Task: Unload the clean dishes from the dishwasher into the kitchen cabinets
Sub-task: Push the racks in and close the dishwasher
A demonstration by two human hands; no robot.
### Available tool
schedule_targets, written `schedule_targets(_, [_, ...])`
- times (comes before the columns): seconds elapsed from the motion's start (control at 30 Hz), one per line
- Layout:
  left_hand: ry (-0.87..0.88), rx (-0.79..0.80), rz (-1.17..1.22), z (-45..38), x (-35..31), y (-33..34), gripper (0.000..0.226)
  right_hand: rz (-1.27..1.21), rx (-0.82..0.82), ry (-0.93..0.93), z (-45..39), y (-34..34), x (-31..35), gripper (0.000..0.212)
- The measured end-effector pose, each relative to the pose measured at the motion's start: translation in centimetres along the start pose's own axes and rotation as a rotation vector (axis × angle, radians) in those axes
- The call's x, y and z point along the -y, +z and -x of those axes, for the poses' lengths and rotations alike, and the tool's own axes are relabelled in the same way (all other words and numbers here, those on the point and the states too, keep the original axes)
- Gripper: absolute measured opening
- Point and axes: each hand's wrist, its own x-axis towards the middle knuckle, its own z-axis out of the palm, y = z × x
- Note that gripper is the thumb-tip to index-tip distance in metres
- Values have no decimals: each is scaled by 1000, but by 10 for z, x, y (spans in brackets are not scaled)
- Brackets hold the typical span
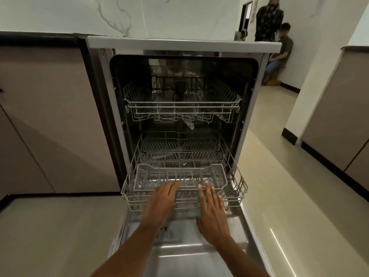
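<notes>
Head view: left hand [162,198] and right hand [212,207], fingers straight and flat, press the front rim of the dishwasher's [184,45] pulled-out lower rack [238,188]; no dishes or readable writing show.

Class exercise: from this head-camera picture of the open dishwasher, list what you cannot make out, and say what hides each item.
- Head view: the back of the upper rack is lost in the dark, reflective tub, so leftover items there cannot be ruled out.
- The cutlery basket compartments are blurred; contents are unclear.
- The front rim of the lower rack is partly covered by the left hand and right hand.
- The open door is cut off by the bottom edge.
</notes>
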Motion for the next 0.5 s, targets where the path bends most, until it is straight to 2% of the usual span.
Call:
schedule_targets(0.13, [-1,-94,-73,-19,-8,31,106,27,83,25,-39,4,-4,128])
schedule_targets(0.23, [-51,-54,-157,-34,-16,47,103,44,100,18,-65,7,-11,137])
schedule_targets(0.37, [-191,-38,-57,-64,-26,47,105,40,136,4,-100,12,-19,139])
schedule_targets(0.5, [-158,22,-112,-92,-11,47,112,30,181,2,-134,16,-26,137])
